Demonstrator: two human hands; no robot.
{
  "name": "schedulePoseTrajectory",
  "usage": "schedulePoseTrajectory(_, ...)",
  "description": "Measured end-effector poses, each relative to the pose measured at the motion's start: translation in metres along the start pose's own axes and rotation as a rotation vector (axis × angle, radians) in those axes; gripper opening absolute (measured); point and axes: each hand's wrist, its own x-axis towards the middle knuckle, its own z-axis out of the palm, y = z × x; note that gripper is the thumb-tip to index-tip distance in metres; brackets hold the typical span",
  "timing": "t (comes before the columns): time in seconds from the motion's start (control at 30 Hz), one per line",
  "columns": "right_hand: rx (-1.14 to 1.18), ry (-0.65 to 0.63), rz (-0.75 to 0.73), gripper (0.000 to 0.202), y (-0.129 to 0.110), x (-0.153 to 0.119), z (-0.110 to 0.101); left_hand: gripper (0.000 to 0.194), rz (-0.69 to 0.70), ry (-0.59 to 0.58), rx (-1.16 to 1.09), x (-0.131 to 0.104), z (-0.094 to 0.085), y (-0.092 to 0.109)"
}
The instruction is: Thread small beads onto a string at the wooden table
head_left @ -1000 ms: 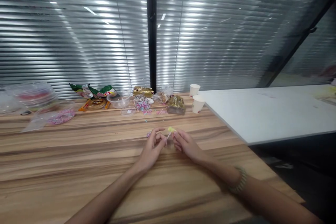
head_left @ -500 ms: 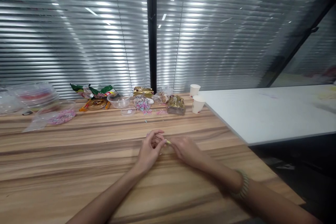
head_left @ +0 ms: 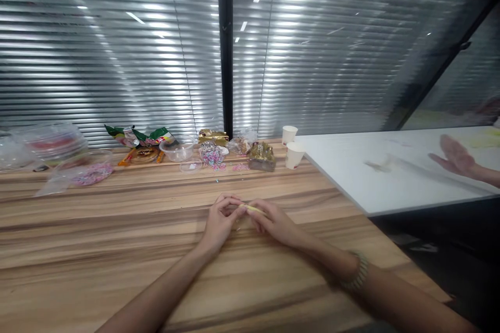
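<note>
A thin yellow strip stretches between my two hands over the middle of the wooden table. My left hand pinches its left end between thumb and fingers. Bent around the strip's right part is my right hand, with the fingers closed and a beaded or braided band on that wrist. Something small and pale shows just under the fingertips, too blurred to name. What the strip is made of cannot be made out.
Along the back stand two paper cups, a gold box, a clear bowl, pink and blue small pieces, green snack bags and plastic containers. Another person's hand is over the white table at right.
My right hand has turned and its fingers have shifted, so more of the yellow strip shows. My left fingers have closed together more. Another person's hand has come in at the right.
</note>
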Motion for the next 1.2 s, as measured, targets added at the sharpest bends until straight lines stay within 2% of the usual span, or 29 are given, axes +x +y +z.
schedulePoseTrajectory(0.13,0.378,0.059,0.074,0.037,-0.002,0.001,-0.001,0.018,-0.050,0.016,0.045,0.001,-0.001,-0.002)
schedulePoseTrajectory(0.23,0.457,0.115,0.061,0.035,-0.005,0.004,-0.003,0.018,-0.029,-0.042,0.136,0.000,0.001,0.001)
schedulePoseTrajectory(0.37,0.405,0.196,0.100,0.032,-0.005,0.007,-0.005,0.018,0.042,-0.070,0.283,0.001,-0.001,0.006)
schedulePoseTrajectory(0.5,0.299,0.312,0.117,0.036,0.000,0.008,-0.008,0.019,0.124,0.046,0.507,0.007,-0.016,0.006)
schedulePoseTrajectory(0.6,0.269,0.297,0.125,0.039,0.002,0.009,-0.008,0.016,0.180,0.127,0.745,0.014,-0.031,0.002)
schedulePoseTrajectory(0.7,0.278,0.259,0.112,0.038,0.003,0.009,-0.007,0.015,0.133,0.141,0.906,0.018,-0.040,0.000)
schedulePoseTrajectory(0.83,0.315,0.315,0.143,0.036,0.010,0.010,-0.005,0.008,0.068,0.107,1.004,0.017,-0.037,0.004)
schedulePoseTrajectory(1.03,0.331,0.327,0.222,0.038,0.024,0.009,-0.003,0.004,0.107,0.030,1.121,0.009,-0.028,0.012)
schedulePoseTrajectory(1.2,0.221,0.315,0.214,0.037,0.019,0.008,-0.004,0.011,0.145,0.014,1.013,0.010,-0.031,0.006)
